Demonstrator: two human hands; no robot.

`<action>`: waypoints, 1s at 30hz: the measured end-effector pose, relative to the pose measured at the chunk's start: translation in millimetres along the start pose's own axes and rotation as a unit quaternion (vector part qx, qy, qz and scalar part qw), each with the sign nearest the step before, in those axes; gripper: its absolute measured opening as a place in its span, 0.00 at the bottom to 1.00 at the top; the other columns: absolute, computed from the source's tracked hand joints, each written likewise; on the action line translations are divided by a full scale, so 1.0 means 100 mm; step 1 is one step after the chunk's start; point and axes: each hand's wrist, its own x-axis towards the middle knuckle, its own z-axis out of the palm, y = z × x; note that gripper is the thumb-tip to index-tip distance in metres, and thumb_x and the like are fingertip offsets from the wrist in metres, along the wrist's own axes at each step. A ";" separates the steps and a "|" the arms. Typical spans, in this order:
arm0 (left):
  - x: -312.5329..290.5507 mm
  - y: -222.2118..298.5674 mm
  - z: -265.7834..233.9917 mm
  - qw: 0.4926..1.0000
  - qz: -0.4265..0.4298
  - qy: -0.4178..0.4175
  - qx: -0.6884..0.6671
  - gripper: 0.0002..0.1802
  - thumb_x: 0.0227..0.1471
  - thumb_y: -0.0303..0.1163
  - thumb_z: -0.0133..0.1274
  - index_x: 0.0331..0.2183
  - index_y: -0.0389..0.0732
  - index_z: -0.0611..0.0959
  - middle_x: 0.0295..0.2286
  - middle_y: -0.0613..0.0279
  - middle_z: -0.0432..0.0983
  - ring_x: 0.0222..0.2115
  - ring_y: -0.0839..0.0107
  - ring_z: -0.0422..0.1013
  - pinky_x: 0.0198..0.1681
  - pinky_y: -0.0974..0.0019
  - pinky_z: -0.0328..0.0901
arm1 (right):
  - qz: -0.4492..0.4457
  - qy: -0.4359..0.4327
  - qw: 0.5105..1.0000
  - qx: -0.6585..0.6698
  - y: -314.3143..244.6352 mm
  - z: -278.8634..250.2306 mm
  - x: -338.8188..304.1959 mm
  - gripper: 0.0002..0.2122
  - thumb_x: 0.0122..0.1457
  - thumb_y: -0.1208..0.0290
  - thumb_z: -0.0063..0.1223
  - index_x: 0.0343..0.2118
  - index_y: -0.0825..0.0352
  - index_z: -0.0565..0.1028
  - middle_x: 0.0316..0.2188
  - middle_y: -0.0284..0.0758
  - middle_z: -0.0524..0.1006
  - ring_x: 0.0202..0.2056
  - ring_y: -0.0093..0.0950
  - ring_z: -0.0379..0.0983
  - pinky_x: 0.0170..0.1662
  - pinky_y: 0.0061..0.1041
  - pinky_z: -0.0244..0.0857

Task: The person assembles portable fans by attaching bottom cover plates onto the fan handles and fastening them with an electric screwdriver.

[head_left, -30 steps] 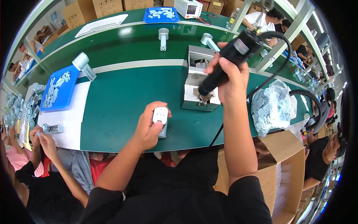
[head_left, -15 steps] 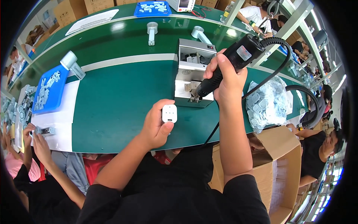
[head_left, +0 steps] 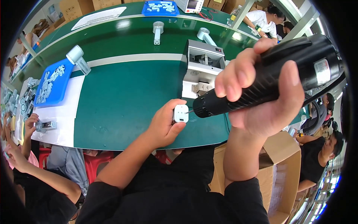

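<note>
Wrapped in my left hand (head_left: 163, 126) is a small white plastic part (head_left: 181, 109), its end face with small holes and a dark slot turned up. My right hand (head_left: 263, 95) grips a black electric screwdriver (head_left: 305, 58), held tilted with its nose to the left. The thin bit reaches the right side of the white part's end face; whether a screw sits on its tip is too small to tell. Just beyond the screwdriver's nose stands a grey-and-white screw feeder (head_left: 191, 76), partly hidden by my right hand.
A blue tray (head_left: 68, 80) of small pale parts stands at left beside a leaning pale-blue handheld fan (head_left: 79, 59). Two similar fans lie at the back, below another blue tray (head_left: 143, 10). An open cardboard box (head_left: 287, 147) is at lower right. A co-worker's hands (head_left: 30, 125) are at left.
My right hand has brought the screwdriver from the screw feeder toward me, its bit now at the white part. The co-worker's hand at left has moved off the fan part.
</note>
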 end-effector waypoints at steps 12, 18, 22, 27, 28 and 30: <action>0.04 0.04 -0.04 0.999 0.020 -0.021 0.035 0.26 0.52 0.42 0.49 0.48 0.37 0.66 0.34 0.53 0.69 0.30 0.60 0.68 0.34 0.63 0.63 | 0.041 -0.015 0.995 -0.093 0.16 0.03 0.05 0.17 0.56 0.58 0.45 0.38 0.69 0.66 0.19 0.36 0.66 0.16 0.26 0.63 0.22 0.28 0.61; 0.06 0.03 0.03 0.999 0.036 -0.009 0.023 0.26 0.52 0.41 0.49 0.48 0.37 0.66 0.34 0.54 0.70 0.29 0.60 0.68 0.34 0.63 0.64 | 0.048 -0.006 0.990 -0.136 0.14 0.01 0.02 0.17 0.56 0.59 0.44 0.38 0.70 0.65 0.19 0.35 0.66 0.16 0.26 0.63 0.23 0.29 0.62; 0.00 -0.02 0.01 0.999 0.031 -0.005 0.026 0.28 0.52 0.42 0.48 0.50 0.36 0.65 0.34 0.54 0.70 0.30 0.62 0.68 0.34 0.65 0.64 | -0.049 -0.016 0.993 -0.103 0.07 -0.20 0.00 0.20 0.57 0.55 0.41 0.41 0.70 0.66 0.19 0.36 0.67 0.16 0.27 0.64 0.23 0.30 0.63; -0.03 -0.06 0.03 0.999 0.027 0.021 -0.008 0.34 0.56 0.51 0.44 0.53 0.35 0.60 0.33 0.54 0.68 0.32 0.69 0.66 0.36 0.66 0.63 | -0.022 0.145 0.965 -0.218 0.32 -0.65 0.02 0.10 0.55 0.72 0.50 0.36 0.72 0.68 0.17 0.37 0.68 0.16 0.28 0.66 0.21 0.27 0.63; -0.04 -0.10 0.03 0.999 0.030 0.014 -0.001 0.34 0.56 0.52 0.43 0.53 0.35 0.60 0.33 0.54 0.67 0.32 0.69 0.65 0.36 0.66 0.63 | -0.024 0.141 0.968 -0.208 0.41 -0.70 0.01 0.10 0.54 0.72 0.51 0.36 0.72 0.68 0.17 0.37 0.69 0.16 0.28 0.66 0.21 0.27 0.63; -0.04 -0.11 0.01 1.000 0.028 0.006 0.006 0.34 0.56 0.52 0.43 0.53 0.35 0.60 0.33 0.54 0.67 0.32 0.69 0.66 0.36 0.66 0.63 | -0.009 0.154 0.969 -0.193 0.49 -0.77 -0.01 0.10 0.53 0.72 0.52 0.35 0.72 0.68 0.17 0.37 0.68 0.16 0.28 0.66 0.21 0.28 0.63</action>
